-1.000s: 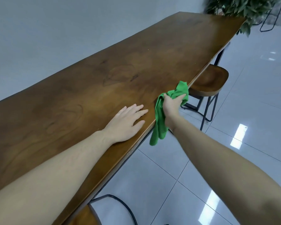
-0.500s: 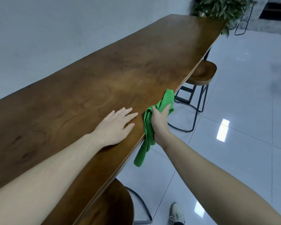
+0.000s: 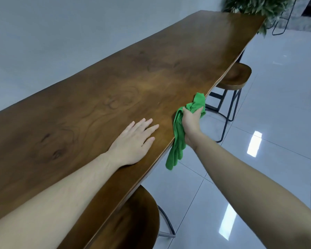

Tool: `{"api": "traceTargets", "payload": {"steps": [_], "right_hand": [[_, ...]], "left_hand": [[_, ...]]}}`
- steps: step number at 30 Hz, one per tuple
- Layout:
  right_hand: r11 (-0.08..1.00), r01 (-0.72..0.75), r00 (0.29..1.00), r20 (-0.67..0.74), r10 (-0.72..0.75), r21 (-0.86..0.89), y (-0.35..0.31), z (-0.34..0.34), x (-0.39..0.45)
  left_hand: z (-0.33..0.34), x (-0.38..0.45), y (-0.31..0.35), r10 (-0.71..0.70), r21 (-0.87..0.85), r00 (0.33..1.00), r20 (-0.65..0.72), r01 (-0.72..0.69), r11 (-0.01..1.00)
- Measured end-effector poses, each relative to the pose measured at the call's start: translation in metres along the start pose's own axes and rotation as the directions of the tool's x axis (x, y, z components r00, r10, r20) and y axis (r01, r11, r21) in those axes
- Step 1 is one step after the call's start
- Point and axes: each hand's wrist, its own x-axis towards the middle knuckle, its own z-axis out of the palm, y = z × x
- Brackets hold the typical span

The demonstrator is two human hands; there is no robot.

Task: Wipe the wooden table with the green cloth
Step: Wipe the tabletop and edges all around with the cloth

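We see the right hand with its fingers clenched round the green cloth at the near edge of the wooden desk; the cloth's tail hangs over the edge. The left hand lies flat on the desk, fingers released and straight.

No text, label, brand or number is showing anywhere in view. Nothing readable is appearing on any surface.
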Motion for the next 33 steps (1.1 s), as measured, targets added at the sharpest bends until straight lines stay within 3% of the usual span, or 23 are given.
{"api": "traceTargets", "payload": {"steps": [6, 11, 23, 30, 33], "right_hand": [[0.999, -0.042, 0.999, 0.018, 0.042, 0.021, -0.026, -0.022, 0.069], [0.999, -0.033, 0.999, 0.025, 0.034, -0.023, -0.031, -0.015, 0.037], [0.992, 0.037, 0.993, 0.116, -0.023, -0.119, 0.04, 0.011, -0.122], [0.995, 0.026, 0.999, 0.048, -0.022, -0.095, 0.032, 0.016, -0.098], [0.997, 0.034, 0.999, 0.001, -0.034, -0.067, 0.017, 0.014, -0.074]], "left_hand": [[-0.001, 0.0, 0.001, -0.011, 0.009, 1.0, -0.008, 0.011, 1.0], [-0.001, -0.001, 0.003, -0.019, 0.016, 1.0, -0.008, 0.019, 1.0], [-0.003, -0.002, 0.007, -0.034, -0.003, 0.998, -0.055, 0.034, 0.999], [-0.002, -0.017, 0.01, -0.127, -0.158, 0.99, -0.07, 0.114, 0.981], [-0.006, -0.041, 0.009, -0.108, -0.149, 0.994, -0.03, 0.102, 0.984]]}}
